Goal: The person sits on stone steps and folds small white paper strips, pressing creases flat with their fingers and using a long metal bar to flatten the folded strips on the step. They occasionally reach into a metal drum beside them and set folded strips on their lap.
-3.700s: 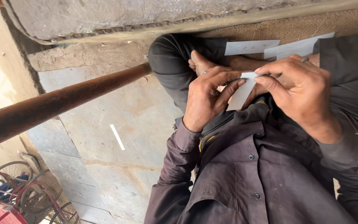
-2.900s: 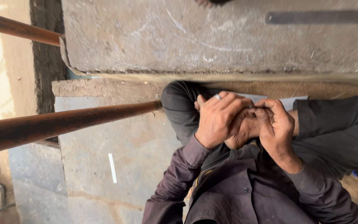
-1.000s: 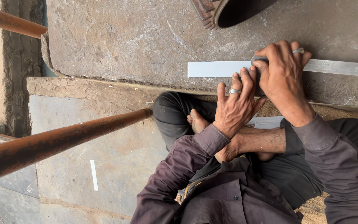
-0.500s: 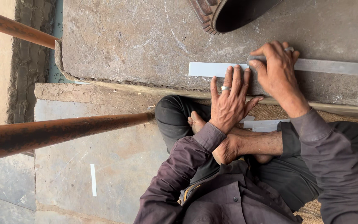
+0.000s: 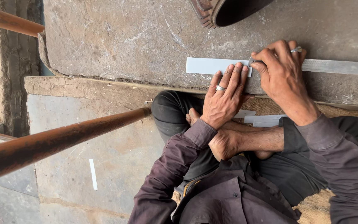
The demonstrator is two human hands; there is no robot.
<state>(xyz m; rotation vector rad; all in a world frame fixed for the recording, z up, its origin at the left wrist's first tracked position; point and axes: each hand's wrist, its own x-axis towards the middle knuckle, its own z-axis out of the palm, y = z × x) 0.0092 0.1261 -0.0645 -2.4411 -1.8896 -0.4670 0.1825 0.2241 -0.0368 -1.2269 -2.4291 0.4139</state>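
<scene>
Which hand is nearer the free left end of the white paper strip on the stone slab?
Left. The left hand presses flat on the white paper strip, fingertips nearest that end; the right hand is farther along, over the metal ruler.

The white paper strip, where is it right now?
Head view: the white paper strip lies on the stone slab, pinned under the left hand, beside the right hand.

Both hands left the lap and came up to the stone counter (image 5: 117, 37); the left hand (image 5: 224, 97) flattened the white strip (image 5: 206, 65), the right hand (image 5: 280, 70) gripped a tool.
</scene>
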